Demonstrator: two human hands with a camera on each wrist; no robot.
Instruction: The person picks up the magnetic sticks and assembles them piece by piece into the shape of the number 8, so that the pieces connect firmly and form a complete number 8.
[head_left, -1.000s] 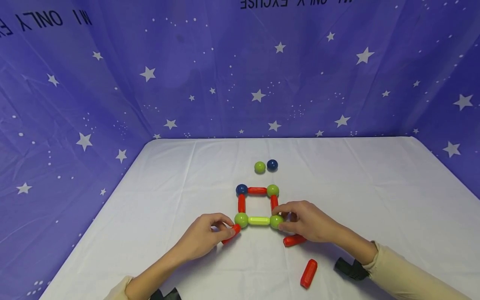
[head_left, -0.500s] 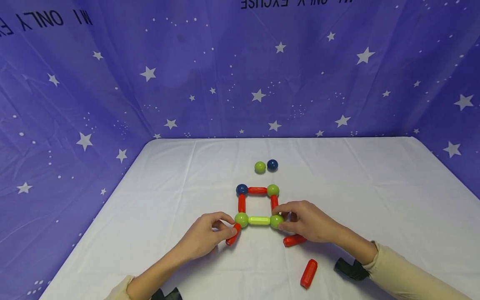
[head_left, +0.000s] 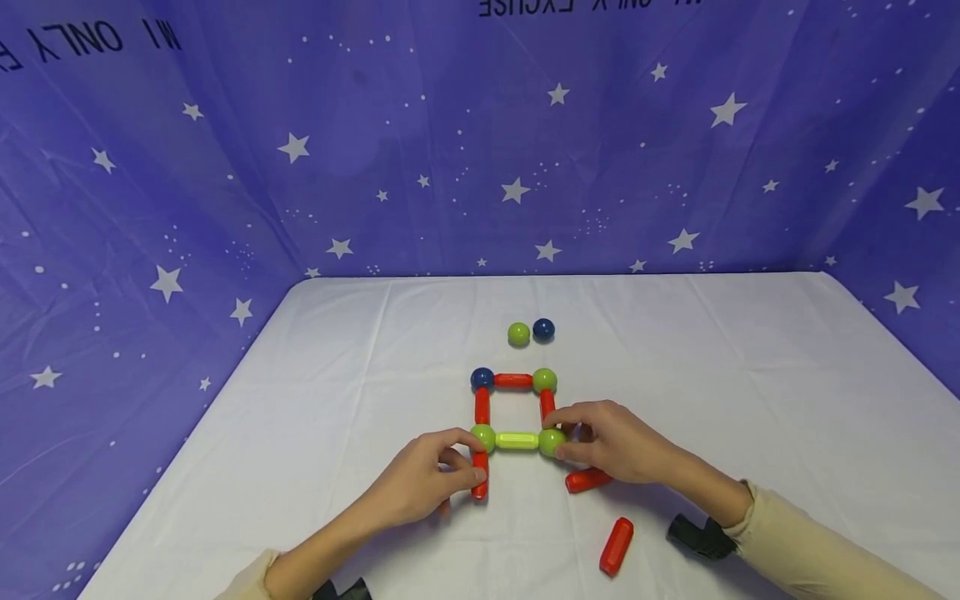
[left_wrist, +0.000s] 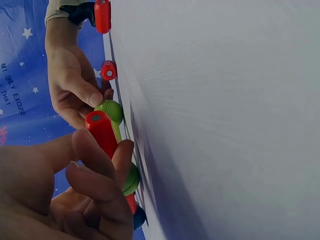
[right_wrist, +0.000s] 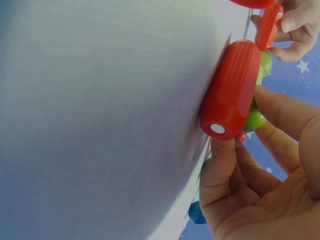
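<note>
My left hand (head_left: 422, 485) pinches a red magnetic rod (head_left: 480, 490) between thumb and fingers. The far end of that rod meets the near-left green ball (head_left: 483, 435), and its silvery end face points back toward the left wrist camera. At the near-right corner, the fingers of my right hand (head_left: 618, 443) grip another green ball (head_left: 551, 443). These balls belong to a flat square: a yellow-green rod (head_left: 517, 440) joins them, red rods form the other sides, and a blue ball (head_left: 482, 379) and a green ball (head_left: 544, 380) mark the far corners.
Beyond the square, a loose green ball (head_left: 519, 334) and a blue ball (head_left: 543, 330) sit side by side. One loose red rod (head_left: 587, 480) lies partly under my right hand; another red rod (head_left: 617, 547) lies nearer. White cloth (head_left: 300, 400) covers the table before a starry purple backdrop.
The red rod in my left hand has swung from a slant to nearly straight, in line with the square's left side. My left hand shifted slightly right; my right hand stayed put.
</note>
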